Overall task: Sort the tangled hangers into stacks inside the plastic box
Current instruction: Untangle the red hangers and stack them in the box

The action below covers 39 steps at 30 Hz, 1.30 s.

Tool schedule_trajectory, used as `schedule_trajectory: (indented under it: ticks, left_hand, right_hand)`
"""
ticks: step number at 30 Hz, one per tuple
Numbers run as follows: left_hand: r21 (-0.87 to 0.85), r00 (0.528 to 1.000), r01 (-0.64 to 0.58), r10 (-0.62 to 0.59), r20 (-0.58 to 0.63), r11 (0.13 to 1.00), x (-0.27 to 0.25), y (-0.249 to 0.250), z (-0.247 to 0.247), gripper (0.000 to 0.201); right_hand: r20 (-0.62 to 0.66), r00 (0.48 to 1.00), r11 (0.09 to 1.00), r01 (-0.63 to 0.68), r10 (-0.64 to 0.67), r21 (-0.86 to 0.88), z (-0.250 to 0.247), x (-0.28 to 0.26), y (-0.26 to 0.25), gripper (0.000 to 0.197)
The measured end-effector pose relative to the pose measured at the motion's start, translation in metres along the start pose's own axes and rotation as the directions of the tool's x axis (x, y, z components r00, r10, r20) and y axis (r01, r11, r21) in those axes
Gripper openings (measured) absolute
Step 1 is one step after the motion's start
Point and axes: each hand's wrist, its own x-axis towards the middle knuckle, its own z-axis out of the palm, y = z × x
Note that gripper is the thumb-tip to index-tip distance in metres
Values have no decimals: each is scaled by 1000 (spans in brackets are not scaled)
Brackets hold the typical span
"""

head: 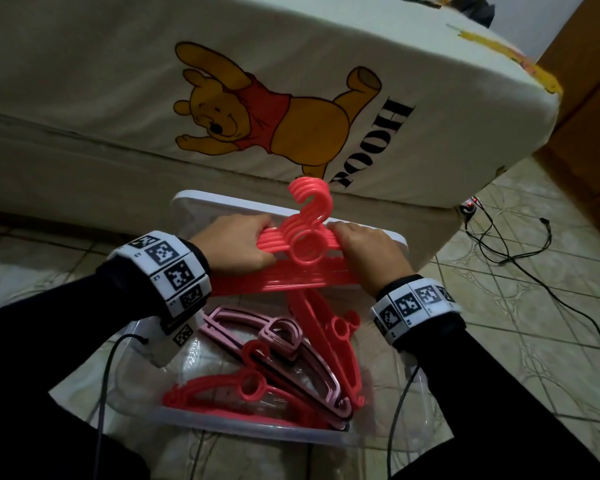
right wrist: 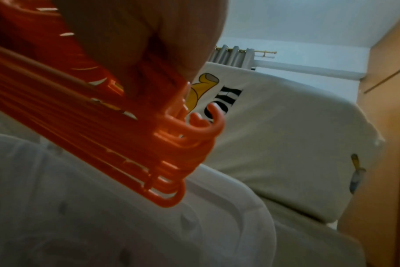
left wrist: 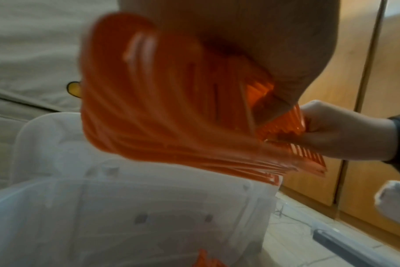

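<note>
Head view: your left hand (head: 238,244) and right hand (head: 368,252) each grip one end of a neat stack of coral-red hangers (head: 303,251), fingers curled over its arms, hooks pointing toward the bed (head: 118,81). You hold the stack above the far end of the clear plastic box (head: 257,429), where loose pink hangers (head: 274,336) and more red hangers (head: 253,389) lie crossed over each other.
Left wrist view: your palm covers the stack's (left wrist: 160,117) top; the right hand (left wrist: 345,131) pinches the far end, over the white lid (left wrist: 57,144).
Right wrist view: your fingers (right wrist: 149,54) wrap the stack's (right wrist: 167,144) end, notched tips fanned slightly
</note>
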Motion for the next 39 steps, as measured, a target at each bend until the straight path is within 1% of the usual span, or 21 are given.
schedule_trajectory:
  ticks: [3, 4, 5, 8, 10, 11, 12, 14, 15, 17, 20, 23, 29, 33, 36, 39]
  left_hand:
    - [-25, 999, -14, 15, 29, 1000, 1, -3, 2, 16]
    - [-45, 999, -17, 19, 44, 999, 1, -3, 3, 16]
    - [-64, 998, -16, 20, 60, 998, 1, -3, 3, 16]
    - [-59, 994, -15, 21, 105, 998, 1, -4, 9, 15]
    - [18, 992, -29, 27, 123, 999, 1, -8, 15, 13]
    - [98, 991, -45, 31, 132, 994, 1, -10, 18, 16]
    - [211, 990, -60, 32, 137, 976, 2, -13, 23, 23]
    - [435, 993, -57, 5, 120, 898, 4, -19, 34, 37]
    - [480, 994, -37, -17, 108, 876, 5, -22, 39, 40]
    - [491, 991, -19, -48, 122, 871, 7, -29, 49, 37]
    - [462, 978, -16, -83, 192, 887, 9, -40, 60, 33]
    - [416, 973, 52, -140, 185, 908, 8, -45, 70, 31]
    - [412, 948, 210, -287, 135, 887, 16, -65, 80, 25]
    - [391, 912, 326, -396, 111, 861, 23, -83, 94, 28]
    - [328, 874, 416, -473, 113, 848, 26, -97, 112, 26]
    - [270, 832, 504, -545, 103, 821, 27, -113, 136, 21]
  right_hand:
    - [-65, 997, 979, 47, -35, 200, 5, -1, -5, 36]
    - [-74, 997, 972, 49, -32, 232, 6, -1, -5, 33]
    - [-67, 998, 973, 33, -18, 230, 6, 0, -4, 29]
    - [16, 1000, 994, -8, 7, 109, 11, 3, 0, 18]
    - [96, 995, 998, -5, 0, 58, 15, 3, 0, 19]
    - [131, 991, 999, -8, 1, 49, 17, 3, -1, 20]
    - [162, 987, 999, -14, 6, 49, 20, 4, -2, 20]
    - [208, 978, 998, -29, 17, 56, 26, 6, -7, 18]
    - [221, 975, 998, -35, 21, 59, 29, 6, -11, 18]
    - [243, 969, 996, -53, 33, 78, 38, 7, -19, 16]
    - [283, 959, 995, -59, 34, 79, 50, 10, -28, 15]
    - [323, 946, 999, -24, 7, 48, 57, 19, -31, 17]
    - [419, 907, 997, 11, -44, 81, 70, 59, -44, 27]
    - [450, 890, 998, 56, -69, 42, 91, 91, -52, 27]
    - [434, 893, 993, 114, -118, 35, 109, 107, -58, 19]
    - [463, 870, 980, 197, -170, -11, 136, 115, -64, 12]
